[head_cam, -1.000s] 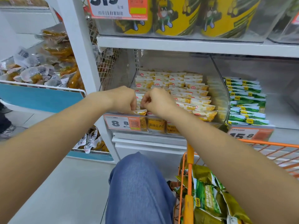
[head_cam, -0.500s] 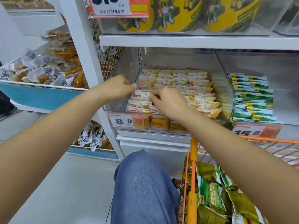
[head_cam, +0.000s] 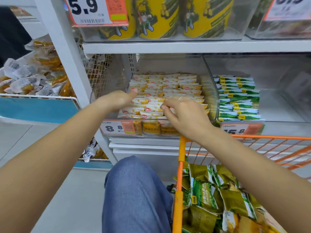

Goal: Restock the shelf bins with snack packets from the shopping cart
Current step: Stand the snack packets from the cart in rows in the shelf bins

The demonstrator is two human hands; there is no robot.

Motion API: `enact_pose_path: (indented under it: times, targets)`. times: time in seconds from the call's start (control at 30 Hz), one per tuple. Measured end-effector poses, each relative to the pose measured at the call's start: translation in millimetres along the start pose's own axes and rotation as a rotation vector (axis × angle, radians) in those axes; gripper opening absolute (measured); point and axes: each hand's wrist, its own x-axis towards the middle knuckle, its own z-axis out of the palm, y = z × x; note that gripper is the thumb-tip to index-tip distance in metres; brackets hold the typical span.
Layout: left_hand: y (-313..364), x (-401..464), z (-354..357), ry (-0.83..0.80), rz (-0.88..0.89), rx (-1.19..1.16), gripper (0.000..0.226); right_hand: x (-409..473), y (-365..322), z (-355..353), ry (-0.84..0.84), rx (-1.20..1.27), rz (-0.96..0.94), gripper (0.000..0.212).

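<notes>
The right hand (head_cam: 186, 116) reaches into the clear shelf bin (head_cam: 209, 91) with its fingers curled; thumb and forefinger pinch the edge of one of the white-and-yellow snack packets (head_cam: 168, 84) in the front rows, so this grip is closed on a packet. A thin ring sits on one finger. The left hand (head_cam: 117, 100) lies just to the left of that grip, palm down on the packets at the bin's left side, fingers loosely bent and thumb pointing away from the camera; whether it grasps anything I cannot tell, because its fingertips are hidden under the hand.

The packets fill the bin in overlapping rows that run back from both grips. Below the hands, on the bin front, is an orange price tag (head_cam: 117, 127) reading 8.8. To the right of the right grip, behind a clear divider, stand the green packets (head_cam: 239, 98), stacked on edge. Nearer the camera, under the right forearm, the orange shopping cart (head_cam: 180, 158) holds more green and olive packets (head_cam: 205, 192); the forearm and the picture's edge cut off part of this load. A denim-clad knee (head_cam: 134, 194) rises between the arms. The print on all the packets is too small to read.
</notes>
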Motion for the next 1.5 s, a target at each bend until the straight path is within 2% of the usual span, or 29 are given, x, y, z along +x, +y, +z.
enact_pose_path:
  times: [0.07, 0.13, 0.2, 0.3, 0.37, 0.43, 0.47, 0.53, 0.57, 0.6, 0.67, 0.77, 0.87, 0.93, 1.07, 1.13, 1.2, 1.27, 1.33, 1.43, 1.5]
  targets:
    - [22, -19, 0, 0.255, 0.158, 0.235, 0.068, -18, 11, -21, 0.1, 0.024, -0.008, 0.038]
    - [48, -44, 9, 0.365, 0.352, 0.212, 0.05, -41, 25, -42, 0.18, 0.019, -0.024, 0.038]
    - [72, -67, 33, 0.33, 0.524, 0.198, 0.036, -67, 41, -60, 0.193, -0.026, -0.018, 0.033]
    - [98, -97, 85, 0.167, 0.724, 0.233, 0.026, -102, 63, -79, 0.125, -0.055, 0.054, 0.034]
    - [108, -109, 120, 0.091, 0.84, 0.255, 0.025, -122, 72, -88, -0.019, -0.068, 0.137, 0.044]
    - [112, -112, 156, -0.034, 0.898, 0.337, 0.024, -142, 81, -90, -0.312, -0.168, 0.253, 0.046]
    - [113, -111, 173, -0.111, 0.907, 0.421, 0.025, -153, 85, -89, -0.479, -0.255, 0.304, 0.04]
    - [114, -108, 202, -0.278, 0.886, 0.623, 0.028, -170, 89, -83, -0.784, -0.368, 0.383, 0.031]
    - [115, -106, 212, -0.346, 0.867, 0.705, 0.03, -177, 90, -80, -0.901, -0.392, 0.411, 0.033]
    - [115, -105, 218, -0.389, 0.844, 0.765, 0.032, -182, 92, -79, -0.978, -0.396, 0.444, 0.039]
    - [112, -98, 224, -0.383, 0.836, 0.811, 0.036, -187, 96, -76, -1.019, -0.382, 0.464, 0.045]
    - [104, -87, 223, -0.32, 0.821, 0.781, 0.038, -184, 100, -73, -0.977, -0.368, 0.453, 0.044]
    - [102, -84, 218, -0.33, 0.805, 0.594, 0.028, -181, 103, -74, -1.008, -0.155, 0.523, 0.055]
    - [105, -90, 215, -0.318, 0.876, 0.389, 0.031, -176, 107, -82, -0.907, 0.077, 0.64, 0.054]
    - [102, -103, 214, -0.32, 1.046, 0.112, 0.073, -168, 113, -117, -0.569, 0.691, 0.909, 0.029]
    - [101, -107, 213, -0.251, 1.137, 0.033, 0.074, -167, 110, -130, -0.496, 0.963, 0.952, 0.027]
    - [103, -111, 212, -0.106, 1.172, -0.117, 0.057, -166, 106, -135, -0.491, 1.149, 0.94, 0.036]
    - [108, -117, 206, -0.056, 1.063, -0.36, 0.036, -164, 101, -136, -0.466, 1.193, 0.939, 0.043]
    - [112, -121, 199, -0.087, 0.887, -0.567, 0.027, -162, 102, -138, -0.385, 1.04, 0.982, 0.041]
    - [116, -119, 192, -0.155, 0.736, -0.661, 0.021, -160, 106, -138, -0.228, 0.837, 1.01, 0.049]
    - [117, -117, 191, -0.208, 0.696, -0.65, 0.022, -158, 104, -136, -0.146, 0.819, 0.901, 0.039]
